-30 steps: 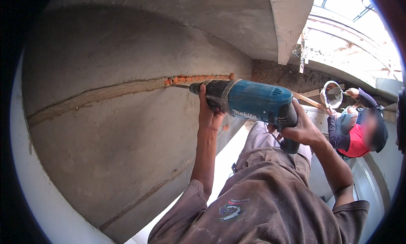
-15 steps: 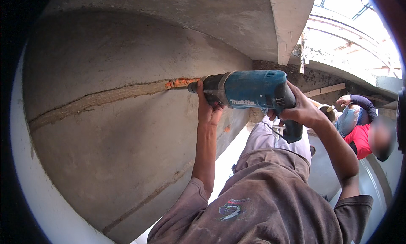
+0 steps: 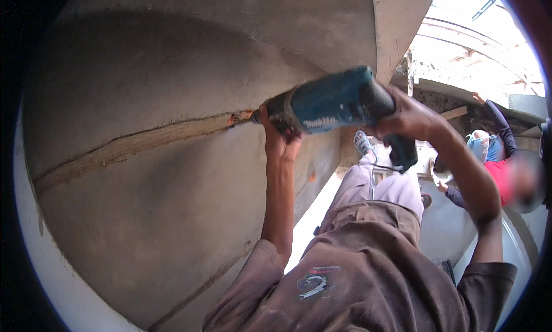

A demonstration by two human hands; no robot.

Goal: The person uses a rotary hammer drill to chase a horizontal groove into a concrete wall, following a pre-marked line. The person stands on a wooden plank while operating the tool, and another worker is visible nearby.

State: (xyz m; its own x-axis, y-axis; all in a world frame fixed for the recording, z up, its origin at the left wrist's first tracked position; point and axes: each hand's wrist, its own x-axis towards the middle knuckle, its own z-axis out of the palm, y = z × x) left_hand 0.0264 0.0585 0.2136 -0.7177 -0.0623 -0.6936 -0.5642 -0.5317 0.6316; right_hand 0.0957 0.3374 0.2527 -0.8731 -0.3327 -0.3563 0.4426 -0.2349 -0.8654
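A blue and black rotary hammer drill (image 3: 330,105) is held up against the grey plastered wall (image 3: 172,205). My left hand (image 3: 278,132) is closed around its black front end, close to the chuck. At the back, my right hand (image 3: 406,118) grips the drill's rear handle. The drill slants, its rear higher in the picture than its nose. Its tip meets the end of a long groove (image 3: 144,141) cut across the wall, where orange brick (image 3: 240,118) shows. The bit itself is barely visible. Motion slightly blurs the drill body.
A co-worker in a red top (image 3: 498,179) with dark sleeves is at the right, one arm stretched toward a ledge. A concrete beam (image 3: 397,30) runs overhead. A thinner line (image 3: 198,277) is scored lower on the wall. A cord (image 3: 382,167) hangs from the drill.
The drill's rear has swung up in the picture, and its nose has shifted slightly left along the groove. Both hands moved with it. The co-worker's arm has stretched out toward the ledge.
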